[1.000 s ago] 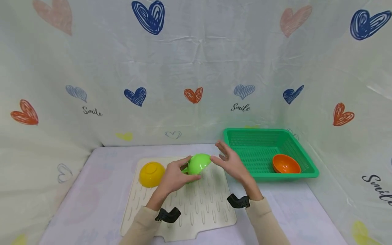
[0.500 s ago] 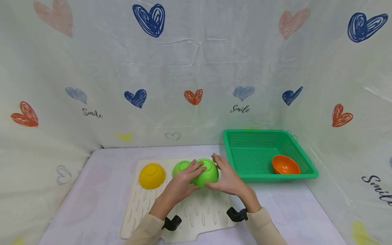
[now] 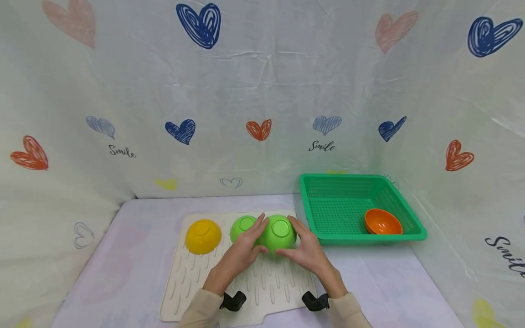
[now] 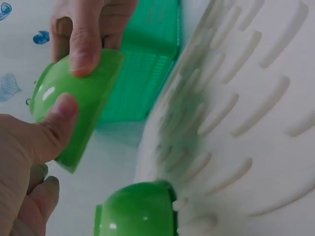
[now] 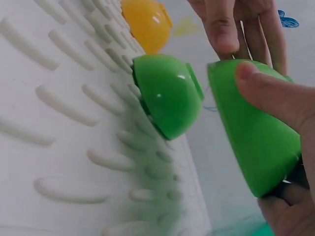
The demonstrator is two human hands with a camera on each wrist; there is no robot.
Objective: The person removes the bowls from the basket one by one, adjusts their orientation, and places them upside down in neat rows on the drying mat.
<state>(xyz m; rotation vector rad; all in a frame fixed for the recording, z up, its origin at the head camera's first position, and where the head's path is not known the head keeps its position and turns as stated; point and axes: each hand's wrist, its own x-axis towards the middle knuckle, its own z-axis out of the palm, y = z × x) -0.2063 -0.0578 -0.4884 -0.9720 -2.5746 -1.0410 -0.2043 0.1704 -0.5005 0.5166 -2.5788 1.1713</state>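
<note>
Green bowl [image 3: 280, 233], held base up over the far right part of a ridged mat [image 3: 283, 287], is the one in work; from left to right, a yellow bowl [image 3: 203, 237] lies upside down at the mat's far left, and a smaller green bowl [image 3: 242, 224] lies upside down beside it; the left hand [image 3: 243, 248], fingers extended, reaches along the held bowl's left side and does not look to be gripping; the right hand [image 3: 308, 250] grips its right side between thumb and fingers, rim clear of the mat in the right wrist view; an orange bowl [image 3: 383, 223] sits mouth up inside the green basket [image 3: 357, 241]; the step seems to be setting the held bowl down, so the next move calls for levelling its rim and lowering it without nudging its neighbour.
</note>
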